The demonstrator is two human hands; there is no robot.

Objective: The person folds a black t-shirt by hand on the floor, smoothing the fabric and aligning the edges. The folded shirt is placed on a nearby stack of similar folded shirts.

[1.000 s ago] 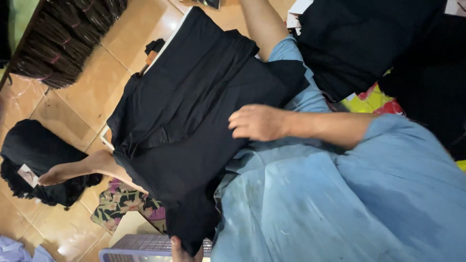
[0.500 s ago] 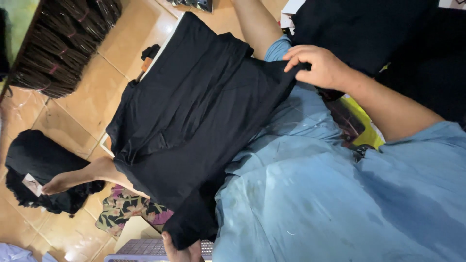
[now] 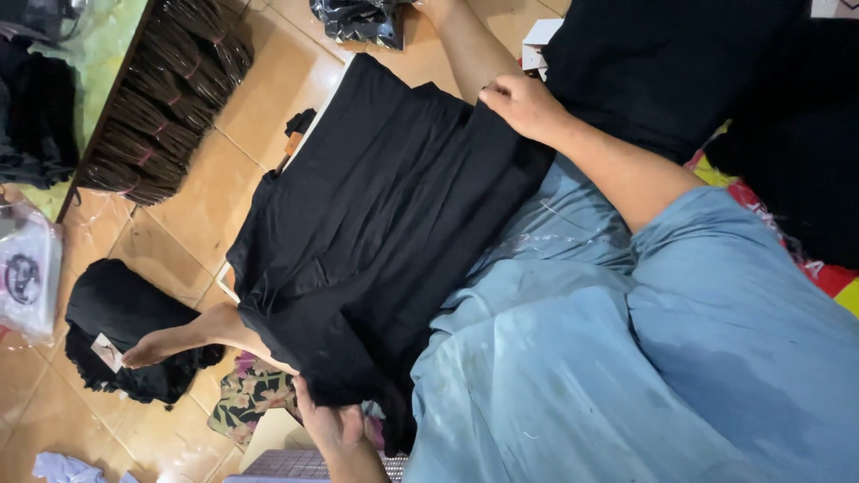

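A black garment (image 3: 376,233) lies spread over my lap and outstretched legs, which are dressed in light blue cloth (image 3: 626,358). My right hand (image 3: 523,103) pinches the garment's edge at the upper side of the view. At the bottom of the view, my left hand (image 3: 331,425) grips the opposite edge. One bare foot (image 3: 157,347) sticks out from under the garment at the left. My other leg (image 3: 461,40) runs toward the top.
A heap of black cloth with a tag (image 3: 125,331) lies on the tiled floor (image 3: 179,241) by my foot. Bundled dark stacks (image 3: 170,107), a clear plastic bag (image 3: 27,268), a black plastic packet (image 3: 358,22), a big black cloth pile (image 3: 680,63) and a lilac basket (image 3: 304,465) surround me.
My right hand has moved from the middle of the garment to its far edge and taken hold there. The garment now lies flatter and more stretched between both hands.
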